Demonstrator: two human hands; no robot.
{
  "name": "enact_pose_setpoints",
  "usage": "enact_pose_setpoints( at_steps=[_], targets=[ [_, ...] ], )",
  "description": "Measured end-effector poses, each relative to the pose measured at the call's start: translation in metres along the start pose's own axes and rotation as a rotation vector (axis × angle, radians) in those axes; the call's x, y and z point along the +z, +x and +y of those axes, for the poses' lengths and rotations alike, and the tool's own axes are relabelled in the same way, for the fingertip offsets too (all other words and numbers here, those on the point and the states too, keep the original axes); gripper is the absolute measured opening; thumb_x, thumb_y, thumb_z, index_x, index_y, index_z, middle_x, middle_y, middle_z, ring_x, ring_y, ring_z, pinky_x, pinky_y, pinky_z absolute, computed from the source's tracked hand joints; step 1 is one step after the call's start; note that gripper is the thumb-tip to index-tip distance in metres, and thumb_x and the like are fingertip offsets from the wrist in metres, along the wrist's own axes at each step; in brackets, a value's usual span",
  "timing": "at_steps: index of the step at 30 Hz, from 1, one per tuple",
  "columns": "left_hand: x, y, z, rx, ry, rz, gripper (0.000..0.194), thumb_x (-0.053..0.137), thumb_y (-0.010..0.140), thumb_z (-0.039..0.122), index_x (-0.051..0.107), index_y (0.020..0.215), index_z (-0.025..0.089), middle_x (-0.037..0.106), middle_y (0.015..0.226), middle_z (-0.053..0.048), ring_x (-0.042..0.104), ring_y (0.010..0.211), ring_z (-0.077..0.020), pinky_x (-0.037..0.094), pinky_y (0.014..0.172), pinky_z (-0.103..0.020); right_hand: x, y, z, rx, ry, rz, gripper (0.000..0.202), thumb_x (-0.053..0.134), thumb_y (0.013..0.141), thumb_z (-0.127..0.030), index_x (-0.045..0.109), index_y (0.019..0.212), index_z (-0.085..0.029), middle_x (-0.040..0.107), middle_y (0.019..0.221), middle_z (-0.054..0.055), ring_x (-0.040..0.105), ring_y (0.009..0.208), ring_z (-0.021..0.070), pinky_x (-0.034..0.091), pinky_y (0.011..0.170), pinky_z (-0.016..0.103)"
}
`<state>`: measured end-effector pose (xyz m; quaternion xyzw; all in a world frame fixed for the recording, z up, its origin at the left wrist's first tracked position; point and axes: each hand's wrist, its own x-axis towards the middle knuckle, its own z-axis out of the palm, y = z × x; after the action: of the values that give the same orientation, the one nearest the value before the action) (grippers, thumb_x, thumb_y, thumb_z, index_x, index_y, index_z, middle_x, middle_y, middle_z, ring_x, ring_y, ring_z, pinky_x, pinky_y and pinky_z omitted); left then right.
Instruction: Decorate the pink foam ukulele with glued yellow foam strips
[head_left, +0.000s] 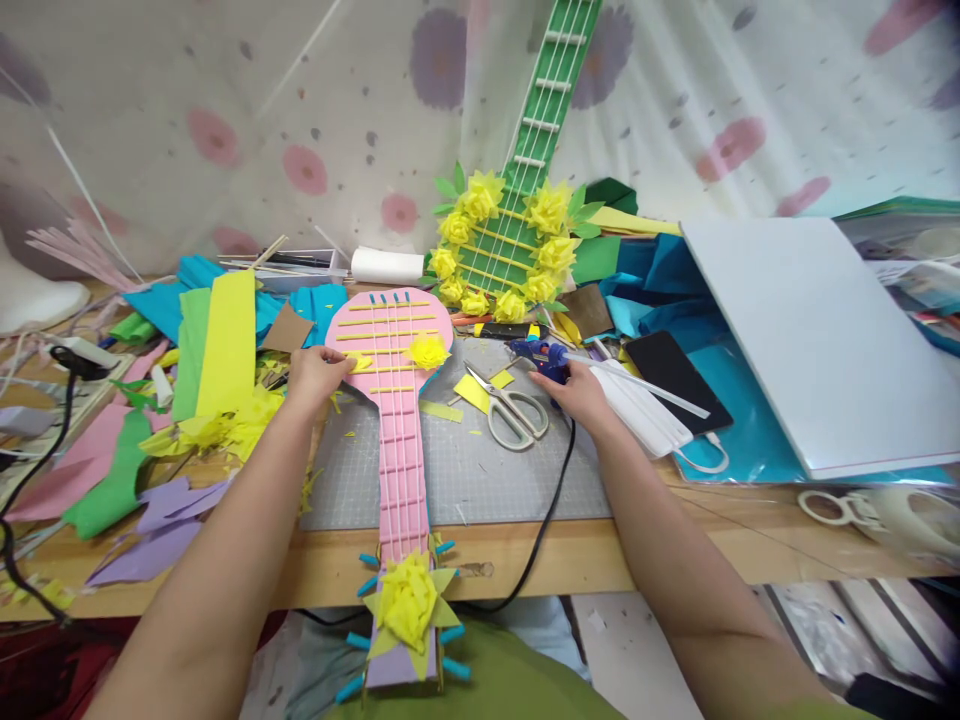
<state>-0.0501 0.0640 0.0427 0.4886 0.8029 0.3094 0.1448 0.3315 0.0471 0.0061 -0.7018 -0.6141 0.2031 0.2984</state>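
Note:
A pink paper guitar (pixel 401 430) lies on the grey cutting mat (pixel 480 490), its neck pointing towards me and past the table edge. White strings, yellow strips and a yellow paper flower (pixel 427 351) are on its body. A bigger yellow flower (pixel 406 603) sits on the headstock between blue pegs. At the body's left edge, my left hand (pixel 319 376) pinches a small yellow paper piece (pixel 359 361) against the pink surface. My right hand (pixel 579 394) is closed around a blue glue gun (pixel 541 354), with a clear glue stick (pixel 645 388) sticking out behind.
Scissors (pixel 516 410) rest on the mat beside yellow scraps. Behind stands a green paper guitar (pixel 517 235) ringed with yellow flowers. Coloured paper (pixel 229 345) crowds the left side. A phone (pixel 679 380), a white board (pixel 817 340) and a tape roll (pixel 911 520) occupy the right.

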Motion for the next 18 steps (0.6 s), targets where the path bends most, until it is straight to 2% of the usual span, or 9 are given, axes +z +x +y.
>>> enact_pose_setpoints(
  at_steps=[8,13,18],
  targets=[
    [-0.007,0.001,-0.003,0.038,0.047,-0.007,0.018,0.066,0.059,0.035,0.061,0.066,0.019,0.061,0.067,-0.003,0.054,0.063,-0.0173,0.039,0.060,-0.029,0.000,-0.001,-0.004,0.034,-0.039,0.003,0.047,0.059,0.070,-0.057,0.064,0.091,-0.015,0.067,0.087,0.012,0.060,0.079,0.0238,0.045,0.070,0.034],
    [-0.009,0.000,0.001,0.027,0.023,0.062,0.019,0.065,0.061,0.036,0.059,0.067,0.019,0.060,0.069,-0.002,0.055,0.063,-0.0166,0.040,0.059,-0.029,0.004,-0.003,-0.006,0.062,-0.014,0.013,0.047,0.060,0.072,-0.052,0.062,0.099,-0.014,0.067,0.099,0.013,0.060,0.091,0.0251,0.045,0.078,0.034],
    [-0.009,-0.006,0.011,0.029,-0.122,0.130,0.019,0.063,0.063,0.033,0.056,0.074,0.019,0.061,0.071,-0.001,0.057,0.066,-0.0149,0.043,0.063,-0.027,0.009,-0.002,-0.001,0.028,0.052,0.033,0.045,0.059,0.071,-0.054,0.063,0.094,-0.016,0.067,0.093,0.011,0.060,0.088,0.0245,0.045,0.075,0.033]
  ],
)
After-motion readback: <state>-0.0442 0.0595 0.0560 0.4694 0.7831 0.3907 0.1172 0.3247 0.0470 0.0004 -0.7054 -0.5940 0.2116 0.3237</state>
